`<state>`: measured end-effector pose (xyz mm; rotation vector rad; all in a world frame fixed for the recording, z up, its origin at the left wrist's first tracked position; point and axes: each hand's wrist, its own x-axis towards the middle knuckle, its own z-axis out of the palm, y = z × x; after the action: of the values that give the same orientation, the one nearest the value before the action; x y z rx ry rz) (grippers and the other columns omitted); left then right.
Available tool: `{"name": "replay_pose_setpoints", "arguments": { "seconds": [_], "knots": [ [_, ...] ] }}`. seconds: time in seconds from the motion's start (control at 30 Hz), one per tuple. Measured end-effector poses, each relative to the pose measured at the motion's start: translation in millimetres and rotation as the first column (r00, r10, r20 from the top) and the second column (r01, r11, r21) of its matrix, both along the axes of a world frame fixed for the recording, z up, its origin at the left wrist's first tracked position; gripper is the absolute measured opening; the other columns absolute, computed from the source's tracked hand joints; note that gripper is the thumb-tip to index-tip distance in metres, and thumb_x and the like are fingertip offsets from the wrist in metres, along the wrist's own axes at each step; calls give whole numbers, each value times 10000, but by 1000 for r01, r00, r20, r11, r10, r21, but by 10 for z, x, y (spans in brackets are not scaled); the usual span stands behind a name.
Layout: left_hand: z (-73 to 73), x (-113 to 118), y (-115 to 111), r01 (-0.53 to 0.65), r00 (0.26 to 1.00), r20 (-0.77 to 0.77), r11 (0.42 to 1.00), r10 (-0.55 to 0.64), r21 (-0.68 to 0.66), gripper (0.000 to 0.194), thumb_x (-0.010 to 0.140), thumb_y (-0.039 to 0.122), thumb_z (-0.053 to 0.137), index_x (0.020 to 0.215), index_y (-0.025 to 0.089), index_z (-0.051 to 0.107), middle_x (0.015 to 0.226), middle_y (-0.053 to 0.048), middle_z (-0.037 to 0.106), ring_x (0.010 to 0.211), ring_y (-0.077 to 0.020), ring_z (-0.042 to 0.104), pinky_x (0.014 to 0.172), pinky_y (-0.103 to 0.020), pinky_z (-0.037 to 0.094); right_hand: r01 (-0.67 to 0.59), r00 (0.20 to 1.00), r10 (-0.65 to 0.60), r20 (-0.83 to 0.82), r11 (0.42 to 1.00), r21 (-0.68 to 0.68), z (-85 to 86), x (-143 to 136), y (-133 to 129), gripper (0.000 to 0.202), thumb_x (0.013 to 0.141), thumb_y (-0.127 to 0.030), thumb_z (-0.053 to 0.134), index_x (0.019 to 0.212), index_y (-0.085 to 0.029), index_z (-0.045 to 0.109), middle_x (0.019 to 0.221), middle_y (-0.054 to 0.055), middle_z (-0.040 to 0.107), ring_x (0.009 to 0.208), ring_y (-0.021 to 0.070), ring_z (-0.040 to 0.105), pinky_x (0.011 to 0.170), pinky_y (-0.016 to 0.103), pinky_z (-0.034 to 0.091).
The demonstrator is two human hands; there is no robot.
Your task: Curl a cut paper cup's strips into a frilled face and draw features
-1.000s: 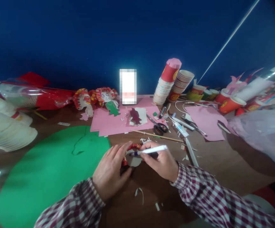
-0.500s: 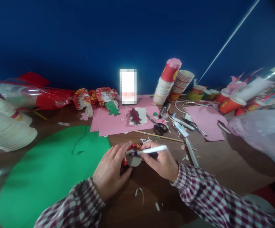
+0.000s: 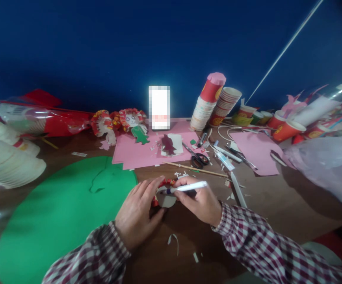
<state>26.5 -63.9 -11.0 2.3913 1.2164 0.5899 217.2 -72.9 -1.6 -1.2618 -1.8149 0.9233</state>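
A white marker (image 3: pixel 192 187) is pinched in my right hand (image 3: pixel 202 201), its dark tip pointing left at a small craft piece (image 3: pixel 166 199) with a pale round middle and a red and gold frilled rim. My left hand (image 3: pixel 140 209) steadies that piece from its left side, fingers over the rim and thumb below. Part of the rim is hidden by both hands. To the left of my left hand lies a large green sheet (image 3: pixel 55 213). Beyond the hands a thin wooden stick (image 3: pixel 196 169) rests on the table.
Black scissors (image 3: pixel 199 159), a glue tube (image 3: pixel 224 158) and paper scraps lie past my right hand. Pink paper (image 3: pixel 135 157) holds a dark red cutout (image 3: pixel 168 144). Stacked cups (image 3: pixel 202 114) stand at the back; a lit, blurred-out screen (image 3: pixel 160 106) stands beside them.
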Motion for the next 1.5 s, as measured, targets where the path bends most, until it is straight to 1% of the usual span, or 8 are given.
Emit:
{"name": "replay_pose_setpoints", "arguments": {
  "seconds": [0.33, 0.67, 0.9, 1.03, 1.27, 1.4, 1.5],
  "knots": [
    [-6, -3, -4, 2, 1000, 5, 1000, -2, 15, 647, 685, 184, 528, 1274, 199, 262, 1175, -91, 466, 1051, -243, 427, 882, -417, 370, 11, 1000, -11, 11, 1000, 1, 2, -2, 9, 110, 798, -243, 516, 885, -183, 546, 775, 4, 595, 684, 115, 549, 638, 224, 422],
    [52, -1, -5, 14, 1000, 6, 1000, -14, 3, 639, 688, 172, 519, 1273, 203, 266, 1184, -96, 463, 1056, -246, 430, 878, -425, 379, 16, 1000, -16, 1, 1000, -14, 9, -16, 3, 109, 798, -250, 513, 874, -179, 547, 773, 12, 597, 681, 122, 549, 628, 235, 428],
    [20, 2, -9, 6, 1000, 10, 1000, -6, 1, 638, 684, 169, 522, 1270, 203, 272, 1183, -91, 462, 1059, -246, 426, 886, -421, 370, 18, 1000, -18, 0, 1000, -21, 6, -6, 3, 104, 802, -249, 509, 875, -180, 539, 696, -7, 577, 601, 106, 522, 571, 219, 416],
    [11, 0, -7, 4, 1000, 18, 1000, -4, 12, 639, 685, 172, 520, 1271, 206, 268, 1177, -89, 466, 1057, -246, 427, 886, -423, 370, 13, 1000, -13, 3, 1000, -16, 3, -5, 4, 109, 801, -253, 511, 875, -178, 540, 717, -1, 583, 618, 109, 527, 584, 222, 418],
    [36, -1, -6, 9, 1000, 15, 1000, -10, 9, 634, 689, 174, 526, 1270, 201, 272, 1181, -92, 466, 1061, -244, 429, 887, -424, 374, 19, 1000, -19, -9, 1000, -6, 5, -12, 6, 108, 797, -246, 515, 869, -174, 549, 735, 8, 592, 633, 114, 537, 590, 221, 422],
    [48, -5, -5, 31, 999, 22, 1000, -31, -4, 630, 697, 171, 517, 1272, 208, 264, 1181, -97, 465, 1058, -251, 432, 880, -437, 375, 23, 1000, -23, -3, 999, -28, 7, -11, 3, 111, 799, -253, 511, 875, -179, 544, 712, 2, 586, 607, 110, 529, 574, 222, 422],
    [38, -4, -4, 15, 999, 28, 1000, -15, 2, 630, 693, 170, 522, 1269, 207, 271, 1175, -96, 469, 1055, -252, 432, 879, -434, 374, 30, 1000, -30, -4, 999, -31, 8, -14, 2, 112, 799, -260, 509, 873, -182, 543, 700, -2, 580, 597, 109, 526, 569, 223, 423]
  ]
}}
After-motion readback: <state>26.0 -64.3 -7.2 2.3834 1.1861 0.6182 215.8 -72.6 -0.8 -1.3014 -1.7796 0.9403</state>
